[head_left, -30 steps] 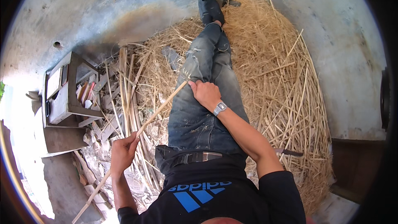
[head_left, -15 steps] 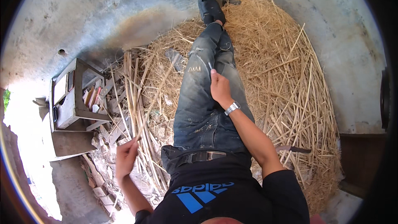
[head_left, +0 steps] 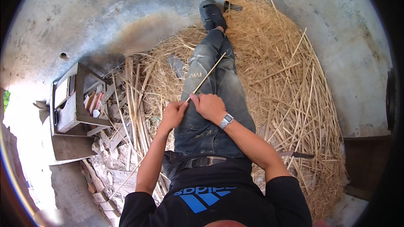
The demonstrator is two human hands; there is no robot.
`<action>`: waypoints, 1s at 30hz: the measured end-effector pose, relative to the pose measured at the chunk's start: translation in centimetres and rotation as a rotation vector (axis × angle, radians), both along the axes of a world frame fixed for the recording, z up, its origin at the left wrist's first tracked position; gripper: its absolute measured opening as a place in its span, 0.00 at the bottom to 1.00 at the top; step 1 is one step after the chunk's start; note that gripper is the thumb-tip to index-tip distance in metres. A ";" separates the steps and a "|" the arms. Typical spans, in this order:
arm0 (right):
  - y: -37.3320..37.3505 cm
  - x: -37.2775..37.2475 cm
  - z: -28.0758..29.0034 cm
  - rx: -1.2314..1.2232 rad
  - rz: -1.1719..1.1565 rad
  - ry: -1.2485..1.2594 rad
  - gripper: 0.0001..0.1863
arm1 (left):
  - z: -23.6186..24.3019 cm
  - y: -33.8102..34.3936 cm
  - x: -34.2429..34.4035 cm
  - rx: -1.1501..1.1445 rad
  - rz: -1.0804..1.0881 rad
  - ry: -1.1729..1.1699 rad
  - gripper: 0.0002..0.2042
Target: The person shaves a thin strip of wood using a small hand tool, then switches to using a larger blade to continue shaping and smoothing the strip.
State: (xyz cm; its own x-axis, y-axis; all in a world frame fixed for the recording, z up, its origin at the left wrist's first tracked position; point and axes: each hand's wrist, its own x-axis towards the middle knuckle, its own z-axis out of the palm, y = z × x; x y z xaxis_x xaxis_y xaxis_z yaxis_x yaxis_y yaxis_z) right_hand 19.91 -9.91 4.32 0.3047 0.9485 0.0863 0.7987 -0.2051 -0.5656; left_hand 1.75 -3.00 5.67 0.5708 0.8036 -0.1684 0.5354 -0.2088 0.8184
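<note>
A thin, pale stick (head_left: 209, 73) lies slantwise above the person's thighs, its far tip near the knees and its near part in both hands. The right hand (head_left: 210, 107) has thumb and fingers closed on it, the thumb lying along the stick. The left hand (head_left: 173, 114), just beside, pinches it nearer the body, fingers curled in. Whether the stick runs on below the left hand is hard to tell, as the hand and forearm cover that stretch.

Beneath are worn dark jeans (head_left: 212, 136), the legs stretched out and crossed toward a dark shoe (head_left: 211, 16). A metal-banded watch (head_left: 226, 120) sits on the right wrist. Long pale strips (head_left: 134, 96) lie left of the legs, near a boxy wooden frame (head_left: 67, 117). On the right spreads a heap of straw and shavings (head_left: 277, 80), with a dark, narrow, blade-like piece (head_left: 302, 155) near the right elbow.
</note>
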 end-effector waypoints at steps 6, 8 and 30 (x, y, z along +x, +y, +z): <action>0.2 -0.3 0.0 -0.053 0.096 -0.066 0.35 | -1.8 0.7 -1.0 -0.097 0.001 -0.047 0.14; -0.2 0.0 -0.2 -0.038 0.047 0.029 0.35 | -1.9 0.8 -1.5 -0.114 -0.010 -0.043 0.15; 0.8 -2.2 -2.3 0.037 0.159 -0.215 0.35 | 0.8 -0.6 -7.3 -0.132 -0.057 -0.025 0.17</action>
